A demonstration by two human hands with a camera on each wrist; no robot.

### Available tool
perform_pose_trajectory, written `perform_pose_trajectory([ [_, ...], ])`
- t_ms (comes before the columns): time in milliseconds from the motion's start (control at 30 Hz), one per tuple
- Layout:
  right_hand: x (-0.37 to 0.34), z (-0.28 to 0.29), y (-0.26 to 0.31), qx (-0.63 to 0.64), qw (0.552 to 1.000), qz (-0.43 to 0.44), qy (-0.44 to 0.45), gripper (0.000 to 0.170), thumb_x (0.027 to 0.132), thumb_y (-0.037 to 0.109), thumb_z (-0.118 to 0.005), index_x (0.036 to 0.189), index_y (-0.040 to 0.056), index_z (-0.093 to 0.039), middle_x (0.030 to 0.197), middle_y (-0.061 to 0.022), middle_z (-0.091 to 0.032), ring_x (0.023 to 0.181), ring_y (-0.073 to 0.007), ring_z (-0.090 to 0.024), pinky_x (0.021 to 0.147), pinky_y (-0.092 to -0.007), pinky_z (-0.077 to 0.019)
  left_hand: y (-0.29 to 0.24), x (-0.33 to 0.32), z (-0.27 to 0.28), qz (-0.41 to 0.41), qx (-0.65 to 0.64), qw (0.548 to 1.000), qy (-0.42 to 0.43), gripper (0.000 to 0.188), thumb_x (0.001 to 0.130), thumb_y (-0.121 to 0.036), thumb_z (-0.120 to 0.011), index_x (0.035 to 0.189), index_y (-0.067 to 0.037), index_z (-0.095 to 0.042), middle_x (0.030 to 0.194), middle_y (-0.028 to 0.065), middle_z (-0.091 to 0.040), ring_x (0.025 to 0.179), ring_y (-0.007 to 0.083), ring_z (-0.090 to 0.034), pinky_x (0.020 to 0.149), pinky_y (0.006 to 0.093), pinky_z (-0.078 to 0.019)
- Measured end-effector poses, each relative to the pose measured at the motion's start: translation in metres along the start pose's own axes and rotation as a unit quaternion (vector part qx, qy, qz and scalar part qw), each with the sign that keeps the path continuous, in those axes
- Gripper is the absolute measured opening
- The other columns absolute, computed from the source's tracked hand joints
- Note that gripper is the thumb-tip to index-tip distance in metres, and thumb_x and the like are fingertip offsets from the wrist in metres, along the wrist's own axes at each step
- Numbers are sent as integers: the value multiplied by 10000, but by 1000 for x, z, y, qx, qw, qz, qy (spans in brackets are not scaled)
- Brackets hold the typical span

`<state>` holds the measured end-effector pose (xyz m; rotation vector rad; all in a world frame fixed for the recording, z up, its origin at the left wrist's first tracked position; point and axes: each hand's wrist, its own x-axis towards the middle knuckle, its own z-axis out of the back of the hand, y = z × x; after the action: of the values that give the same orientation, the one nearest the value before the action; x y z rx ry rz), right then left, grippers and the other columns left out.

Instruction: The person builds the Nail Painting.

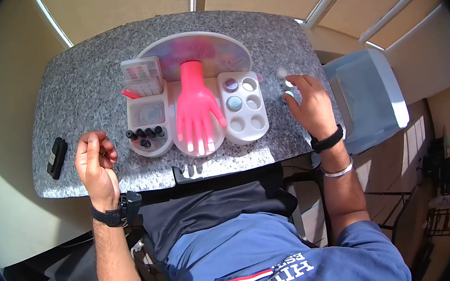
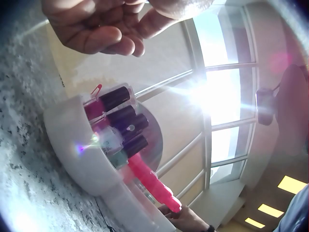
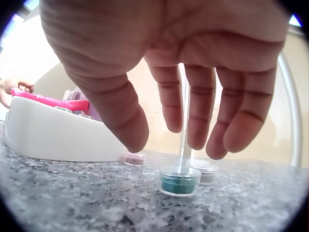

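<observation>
My right hand [image 1: 312, 103] hovers over the right side of the table, fingers pointing down and apart, with nothing between them. Beneath it in the right wrist view stand small clear pots: one of green glitter [image 3: 178, 183], a greyish one [image 3: 207, 175] behind it, and a pink one [image 3: 134, 158] near the white base. My left hand [image 1: 96, 163] is raised at the table's left front edge, fingers loosely bent and holding nothing. Nearest to it are nail polish bottles [image 2: 116, 99] with black caps in the white holder. A bright pink model hand [image 1: 196, 102] with white-tipped nails lies in the middle.
The white nail station has a curved, pastel backboard [image 1: 221, 57]. Its right tray [image 1: 247, 133] has round wells, with glitter pots in several of them. A black object [image 1: 57, 158] lies at the table's left. Beyond the right edge stands a bluish plastic bin [image 1: 369, 91].
</observation>
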<state>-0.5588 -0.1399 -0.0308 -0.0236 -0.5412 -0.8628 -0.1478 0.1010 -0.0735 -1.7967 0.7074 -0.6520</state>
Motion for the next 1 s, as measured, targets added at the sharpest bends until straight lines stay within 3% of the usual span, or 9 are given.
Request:
perform_pose_trajectory([
  [67, -9, -3, -4, 23, 999, -35, 28, 390, 845, 84, -835, 1219, 63, -725, 1130, -148, -729, 1029, -410, -712, 883, -490, -595, -3, -1, 0, 10, 4, 1000, -8, 228, 1149, -306, -625, 1123, -91, -697, 896, -9, -645, 780, 89, -570, 691, 245, -450],
  [267, -13, -10, -12, 23, 999, -31, 23, 408, 823, 94, -859, 1206, 64, -721, 1063, -154, -703, 985, -413, -712, 857, -498, -591, -8, -1, -4, 6, 2, 1000, -10, 248, 1147, -322, -639, 1100, -86, -696, 879, -7, -638, 786, 89, -569, 699, 241, -443],
  [633, -14, -12, -14, -53, 998, -35, -1, 382, 821, 131, -859, 1171, 72, -719, 1060, -150, -702, 1030, -394, -690, 849, -503, -608, -7, -1, -1, 2, 10, 1000, -7, 255, 1151, -307, -629, 1134, -56, -674, 940, 9, -609, 836, 92, -550, 725, 263, -449],
  [1000, -11, -12, -15, -45, 995, -54, 65, 289, 836, 168, -865, 1064, 54, -730, 1026, -151, -720, 1009, -391, -698, 872, -494, -603, -7, 0, -1, -7, 2, 1000, -18, 226, 1144, -283, -638, 1106, -64, -677, 911, 15, -625, 801, 101, -566, 702, 262, -463],
])
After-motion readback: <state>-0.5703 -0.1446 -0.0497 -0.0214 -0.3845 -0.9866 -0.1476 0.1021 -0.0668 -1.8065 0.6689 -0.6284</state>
